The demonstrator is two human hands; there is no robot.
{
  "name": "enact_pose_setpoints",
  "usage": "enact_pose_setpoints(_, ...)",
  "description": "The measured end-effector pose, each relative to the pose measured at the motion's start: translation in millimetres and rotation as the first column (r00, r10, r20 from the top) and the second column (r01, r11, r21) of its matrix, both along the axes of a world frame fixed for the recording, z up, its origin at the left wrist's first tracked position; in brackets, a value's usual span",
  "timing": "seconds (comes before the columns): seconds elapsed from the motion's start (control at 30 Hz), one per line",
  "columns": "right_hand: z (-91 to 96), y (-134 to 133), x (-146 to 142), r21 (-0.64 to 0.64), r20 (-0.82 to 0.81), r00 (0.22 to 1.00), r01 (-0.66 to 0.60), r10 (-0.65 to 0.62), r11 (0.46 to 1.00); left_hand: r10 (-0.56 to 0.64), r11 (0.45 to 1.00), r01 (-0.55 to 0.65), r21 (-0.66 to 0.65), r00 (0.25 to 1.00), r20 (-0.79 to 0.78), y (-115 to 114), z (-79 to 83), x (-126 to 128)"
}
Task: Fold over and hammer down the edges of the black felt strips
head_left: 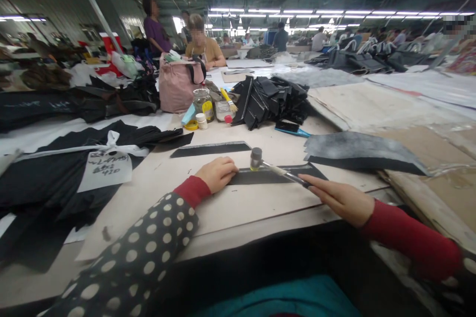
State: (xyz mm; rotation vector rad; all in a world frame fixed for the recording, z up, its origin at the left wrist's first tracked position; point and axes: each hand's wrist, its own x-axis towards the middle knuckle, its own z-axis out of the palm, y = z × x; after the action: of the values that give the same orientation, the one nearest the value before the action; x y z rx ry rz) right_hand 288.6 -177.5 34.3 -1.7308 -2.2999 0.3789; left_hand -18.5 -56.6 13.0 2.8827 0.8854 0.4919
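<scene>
A small mallet (277,169) with a grey cylindrical head and a yellowish lower face is in my right hand (344,200), whose fingers close on the dark end of the handle. The mallet's head is over a flat black strip of material (267,176) with a pale line along its upper edge. My left hand (216,174) is on the strip's left end, fingers together and bent against it; the fingertips are partly hidden. Just behind lies another black strip (211,148) with a grey upper edge. A wider grey-and-black piece (360,151) rests to the right.
Behind the strips stand a glass jar (203,104), a white bottle (201,121), a yellow-handled brush (228,100) and a heap of black pieces (269,101). A blue-handled brush (292,130) lies nearby. At left is a tied black bundle (48,173); a pink bag (174,84) stands behind.
</scene>
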Motion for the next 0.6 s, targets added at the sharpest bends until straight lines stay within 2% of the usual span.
enact_pose_setpoints(0.13, 1.6, -6.4, 7.5, 0.084, -0.035, 0.998, 0.049, -0.046, 0.995, -0.001, 1.000, 0.001, 0.002, 1.000, 0.001, 0.2, 0.0, 0.1)
enact_pose_setpoints(0.3, -1.6, -10.3, 13.0, 0.025, 0.010, 1.000, 0.024, -0.024, 0.999, 0.004, 1.000, -0.004, 0.005, 1.000, 0.000, 0.1, 0.6, 0.6)
enact_pose_setpoints(0.43, 0.4, -11.4, 14.0, 0.131, -0.024, 0.998, 0.063, -0.061, 0.989, 0.003, 1.000, -0.003, 0.009, 1.000, 0.000, 0.6, 0.4, 0.5)
enact_pose_setpoints(0.6, -2.1, -16.1, 22.6, 0.039, 0.017, 0.999, 0.044, -0.045, 0.998, 0.003, 1.000, -0.003, 0.000, 1.000, -0.008, 1.4, -0.6, 0.8)
